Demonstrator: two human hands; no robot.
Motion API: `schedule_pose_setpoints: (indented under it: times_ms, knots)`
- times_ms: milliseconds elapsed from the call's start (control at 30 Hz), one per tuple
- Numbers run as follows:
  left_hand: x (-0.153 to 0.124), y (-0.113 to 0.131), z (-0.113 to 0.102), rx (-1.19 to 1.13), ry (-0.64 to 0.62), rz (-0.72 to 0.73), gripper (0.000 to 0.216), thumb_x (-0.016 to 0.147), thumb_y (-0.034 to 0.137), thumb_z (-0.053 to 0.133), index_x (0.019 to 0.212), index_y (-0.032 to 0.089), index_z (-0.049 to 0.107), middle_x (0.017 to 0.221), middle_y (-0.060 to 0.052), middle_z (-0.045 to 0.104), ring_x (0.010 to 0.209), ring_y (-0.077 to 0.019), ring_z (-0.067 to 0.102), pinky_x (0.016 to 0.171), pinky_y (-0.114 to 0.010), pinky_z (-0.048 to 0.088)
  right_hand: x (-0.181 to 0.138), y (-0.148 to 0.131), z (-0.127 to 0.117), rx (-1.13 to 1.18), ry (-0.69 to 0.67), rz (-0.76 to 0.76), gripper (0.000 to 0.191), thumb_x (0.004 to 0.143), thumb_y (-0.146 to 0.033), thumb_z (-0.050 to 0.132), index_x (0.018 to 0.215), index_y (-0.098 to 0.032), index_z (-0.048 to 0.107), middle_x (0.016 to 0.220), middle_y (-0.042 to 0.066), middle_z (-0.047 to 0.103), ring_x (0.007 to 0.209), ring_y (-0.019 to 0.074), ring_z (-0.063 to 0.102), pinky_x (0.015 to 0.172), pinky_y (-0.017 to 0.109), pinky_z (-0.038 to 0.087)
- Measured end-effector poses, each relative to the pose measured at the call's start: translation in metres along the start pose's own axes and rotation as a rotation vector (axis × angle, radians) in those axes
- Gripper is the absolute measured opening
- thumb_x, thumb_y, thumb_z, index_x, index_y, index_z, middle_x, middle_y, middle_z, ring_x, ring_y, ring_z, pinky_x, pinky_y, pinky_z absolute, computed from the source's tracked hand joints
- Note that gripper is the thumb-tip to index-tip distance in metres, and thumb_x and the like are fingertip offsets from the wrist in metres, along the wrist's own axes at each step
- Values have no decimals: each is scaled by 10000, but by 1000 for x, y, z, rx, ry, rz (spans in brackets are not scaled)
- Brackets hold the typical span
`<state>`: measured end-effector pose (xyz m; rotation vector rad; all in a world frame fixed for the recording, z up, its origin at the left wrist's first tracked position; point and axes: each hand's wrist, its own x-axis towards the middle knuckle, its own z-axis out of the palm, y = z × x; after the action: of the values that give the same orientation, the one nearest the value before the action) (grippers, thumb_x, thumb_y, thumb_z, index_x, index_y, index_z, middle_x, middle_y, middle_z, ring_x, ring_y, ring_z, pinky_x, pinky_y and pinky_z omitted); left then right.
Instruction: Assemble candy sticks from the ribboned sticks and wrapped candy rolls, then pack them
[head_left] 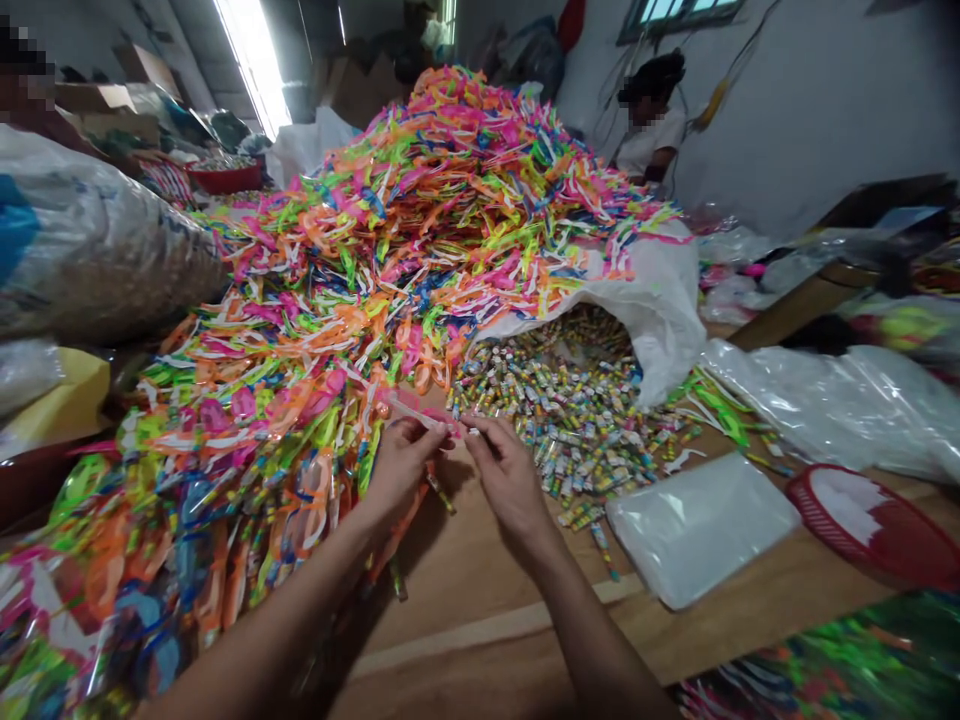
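In front of me, a pink plastic piece with a white strip [411, 406], like a pair of toy glasses, is pinched in my left hand [401, 460]. My right hand [504, 468] is closed at its right end, fingertips close to the left ones; a small white bit shows there. Behind my hands rises a big heap of colourful plastic toy glasses [450, 210]. Small wrapped tubes [555, 400], perhaps candy, spill from a white sack [667, 290] just beyond my right hand. Bagged glasses with tubes [300, 510] lie left of my left hand.
A stack of clear plastic bags [705, 530] lies on the wooden table [480, 640], right of my right arm. Beyond it is a red basket [862, 540] with white pieces. A large filled sack [105, 240] stands left. Another person [652, 130] is at the back right.
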<state>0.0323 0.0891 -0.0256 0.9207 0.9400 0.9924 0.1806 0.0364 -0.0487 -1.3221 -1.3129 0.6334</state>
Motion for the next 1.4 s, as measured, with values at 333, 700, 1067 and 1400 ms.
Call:
schedule_pose_setpoints:
  times_ms: [333, 700, 1067, 1400]
  knots:
    - [-5, -1, 5, -95, 38, -26, 456, 538, 430, 984, 784, 146, 726, 663, -9, 703, 617, -131, 628, 620, -233, 476, -16, -4, 5, -7, -2, 6, 237, 959, -278, 666, 1183, -287, 745, 1158, 51, 757, 1079, 245, 693, 985, 406, 536]
    - [-6, -3, 7, 9, 41, 58, 350, 635, 419, 904, 750, 160, 699, 634, -4, 668, 595, -134, 572, 616, -253, 438, -19, -8, 7, 1, 41, 9, 173, 960, -286, 676, 1111, -277, 758, 1081, 47, 754, 1029, 238, 691, 940, 390, 540]
    - [-8, -8, 5, -63, 26, -30, 393, 567, 392, 961, 705, 154, 681, 612, 7, 647, 562, -107, 539, 589, -235, 434, -15, 3, 7, 138, -15, 145, 111, 870, -290, 763, 970, -247, 788, 955, 32, 778, 886, 225, 702, 827, 361, 551]
    - [-11, -10, 3, 17, 6, 38, 389, 618, 433, 933, 698, 161, 668, 629, 3, 643, 590, -118, 536, 591, -238, 424, -15, 4, 16, 207, -5, 238, 210, 804, -289, 761, 1007, -241, 735, 891, 14, 725, 829, 204, 672, 754, 321, 550]
